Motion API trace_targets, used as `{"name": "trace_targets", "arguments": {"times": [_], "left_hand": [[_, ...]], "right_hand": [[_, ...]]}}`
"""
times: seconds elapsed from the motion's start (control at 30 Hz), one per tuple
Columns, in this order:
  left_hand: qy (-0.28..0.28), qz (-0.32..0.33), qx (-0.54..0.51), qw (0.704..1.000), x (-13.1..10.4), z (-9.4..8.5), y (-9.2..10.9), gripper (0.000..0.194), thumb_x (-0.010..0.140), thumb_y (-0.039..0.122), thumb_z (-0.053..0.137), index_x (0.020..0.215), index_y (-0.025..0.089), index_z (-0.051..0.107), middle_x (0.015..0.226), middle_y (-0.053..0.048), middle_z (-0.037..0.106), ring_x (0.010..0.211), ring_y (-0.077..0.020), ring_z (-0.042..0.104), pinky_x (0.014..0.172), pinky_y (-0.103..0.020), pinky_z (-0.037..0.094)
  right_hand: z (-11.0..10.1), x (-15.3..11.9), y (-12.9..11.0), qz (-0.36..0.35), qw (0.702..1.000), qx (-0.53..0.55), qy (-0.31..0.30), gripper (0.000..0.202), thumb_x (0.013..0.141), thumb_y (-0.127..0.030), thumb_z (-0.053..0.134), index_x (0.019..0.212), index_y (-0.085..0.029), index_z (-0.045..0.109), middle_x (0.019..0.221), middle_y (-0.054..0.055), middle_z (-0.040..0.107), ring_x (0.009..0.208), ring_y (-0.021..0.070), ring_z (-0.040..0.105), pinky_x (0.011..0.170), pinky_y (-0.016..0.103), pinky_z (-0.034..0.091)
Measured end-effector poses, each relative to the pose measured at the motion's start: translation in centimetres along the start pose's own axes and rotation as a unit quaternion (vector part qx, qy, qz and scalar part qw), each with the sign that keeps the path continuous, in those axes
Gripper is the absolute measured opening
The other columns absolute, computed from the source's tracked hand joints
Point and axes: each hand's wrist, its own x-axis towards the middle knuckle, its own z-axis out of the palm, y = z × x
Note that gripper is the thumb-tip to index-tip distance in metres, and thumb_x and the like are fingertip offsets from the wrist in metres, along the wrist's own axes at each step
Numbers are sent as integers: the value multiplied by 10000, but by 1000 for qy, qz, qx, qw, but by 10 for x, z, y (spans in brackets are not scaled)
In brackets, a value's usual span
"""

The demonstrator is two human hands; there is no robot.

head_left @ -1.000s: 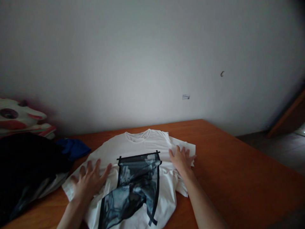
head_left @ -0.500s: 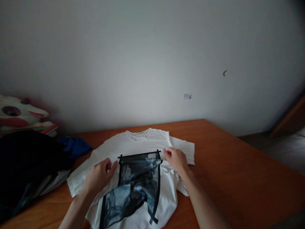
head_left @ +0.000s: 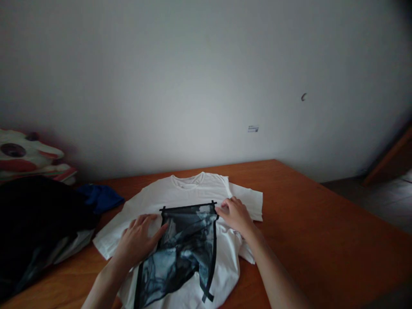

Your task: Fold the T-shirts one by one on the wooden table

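One white shirt point(head_left: 189, 231), on the table point(head_left: 305, 231): I log left hand point(head_left: 138, 238) over it, thumb spread from fingers, right hand point(head_left: 236, 214) curled, pinch unclear; step apparently smoothing, next move needing even tension.

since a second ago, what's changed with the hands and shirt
The left hand moved rightward and the right hand leftward, in toward the dark print on the white shirt. Their spread fingers drew together; any grip is unclear. The shirt still lies rumpled; the blue cloth stayed put.
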Motion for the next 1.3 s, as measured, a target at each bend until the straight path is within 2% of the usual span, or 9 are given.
{"name": "trace_targets", "arguments": {"times": [0.2,0.37,0.57,0.7,0.87,1.0,1.07,1.17,1.3], "left_hand": [[12,13,14,1000,1,13,-5,582,950,557,370,1376,197,533,1495,-165,513,1428,-308,416,1186,-533,281],[-9,-6,23,1000,10,18,-8,600,966,495,356,1470,181,443,1588,-155,400,1502,-306,285,1200,-578,226],[77,43,27,996,18,17,-16,543,919,447,424,1319,123,598,1447,-183,561,1346,-337,510,1130,-524,382],[109,90,30,990,10,10,-11,388,894,394,462,1126,190,698,1230,-134,697,1120,-323,654,967,-489,512],[148,148,-2,978,5,6,2,299,903,392,475,958,215,709,1050,-106,721,1000,-287,667,870,-413,529],[160,161,-82,970,7,9,2,305,920,450,478,831,229,670,868,-67,705,846,-243,661,802,-368,515],[165,139,-144,966,6,8,-1,332,919,495,483,795,232,643,813,-44,679,789,-217,647,768,-337,503],[191,80,-227,952,3,3,-5,386,904,552,479,737,229,608,758,-12,628,726,-187,609,731,-303,484],[222,-34,-319,921,-1,-4,-7,453,853,628,476,637,233,528,606,35,520,602,-159,512,587,-266,426]], "right_hand": [[10,1,5,-29,999,4,-26,365,969,-491,520,1142,-210,675,1197,116,652,1127,263,614,960,379,443],[29,4,6,-76,996,-29,-28,501,1004,-523,437,1372,-200,544,1518,164,467,1423,296,399,1159,536,263],[29,11,8,-89,995,-22,-29,531,972,-492,517,1393,-168,535,1546,177,435,1452,288,368,1184,543,236],[28,6,14,-84,996,5,-19,503,932,-509,572,1330,-202,585,1514,161,485,1414,294,428,1169,567,249],[38,7,20,-94,993,55,51,368,928,-461,578,1194,-212,629,1376,134,612,1308,294,529,1132,553,295],[33,7,23,-125,975,108,146,276,921,-435,573,1047,-198,639,1135,124,689,1122,274,607,1010,444,415],[25,2,24,-133,964,147,178,240,940,-430,537,884,-212,621,923,77,686,939,232,628,879,364,457],[15,-8,28,-135,958,195,161,412,970,-458,468,626,-231,469,622,-15,532,628,151,532,633,267,398],[9,-18,31,-143,962,212,100,525,954,-505,459,530,-224,328,506,-57,365,499,102,383,522,251,268]]}}
